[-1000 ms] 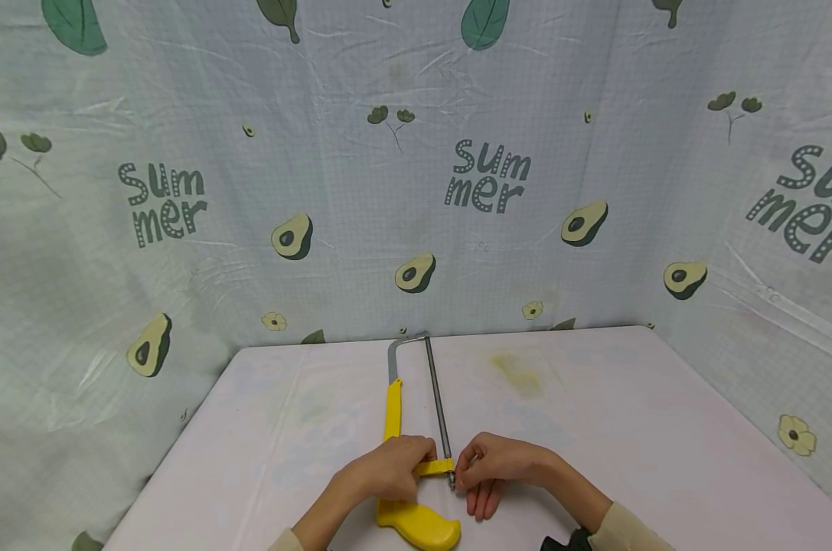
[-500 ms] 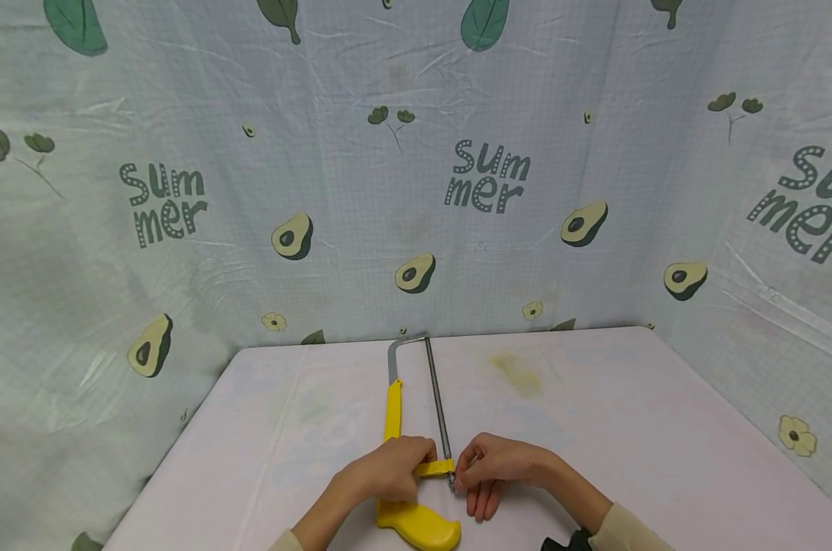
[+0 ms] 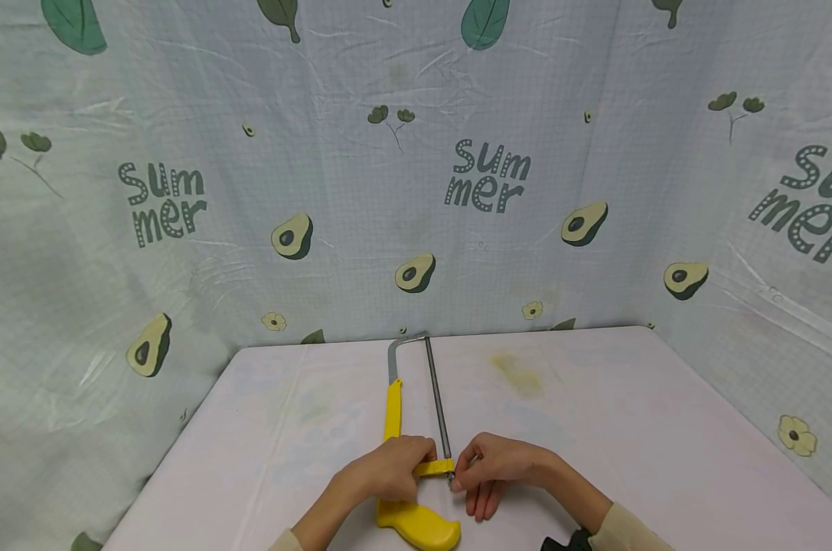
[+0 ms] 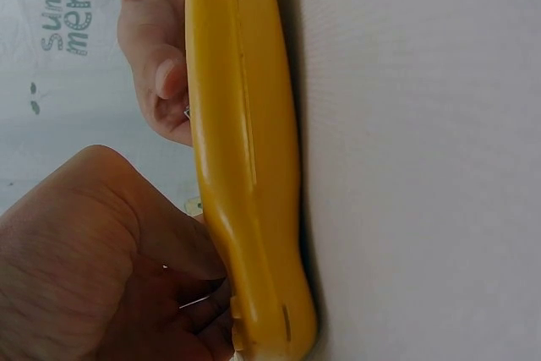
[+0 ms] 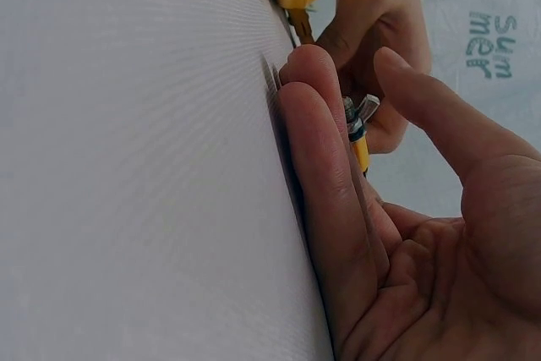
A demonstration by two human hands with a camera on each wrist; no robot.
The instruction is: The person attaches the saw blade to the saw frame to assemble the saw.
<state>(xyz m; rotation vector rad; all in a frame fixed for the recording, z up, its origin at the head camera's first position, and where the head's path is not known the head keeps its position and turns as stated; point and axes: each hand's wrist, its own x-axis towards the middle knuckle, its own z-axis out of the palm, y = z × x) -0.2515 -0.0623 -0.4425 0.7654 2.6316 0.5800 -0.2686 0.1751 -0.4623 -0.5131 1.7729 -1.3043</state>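
A hacksaw with a yellow handle [image 3: 422, 526] and grey metal bow lies on the table, its blade side [image 3: 438, 398] to the right. My left hand [image 3: 391, 465] grips the yellow frame just ahead of the handle, fingers around it by the yellow crosspiece [image 3: 435, 467]. At the end of that crosspiece sits a small metal wing nut [image 5: 363, 113]. Close beside it is my right hand [image 3: 494, 468]. In the right wrist view its thumb [image 5: 423, 95] stands a little apart from the nut, and two fingers [image 5: 317, 137] lie extended along the table. Its index fingertip is hidden there.
The white table [image 3: 595, 413] has a yellowish stain behind my right hand. A pale curtain [image 3: 360, 168] printed with avocados, leaves and lettering closes off the back and sides. Something black [image 3: 567, 542] shows at my right forearm.
My right fingertips have shifted slightly left at the wing nut. The left hand and the hacksaw stay where they were.
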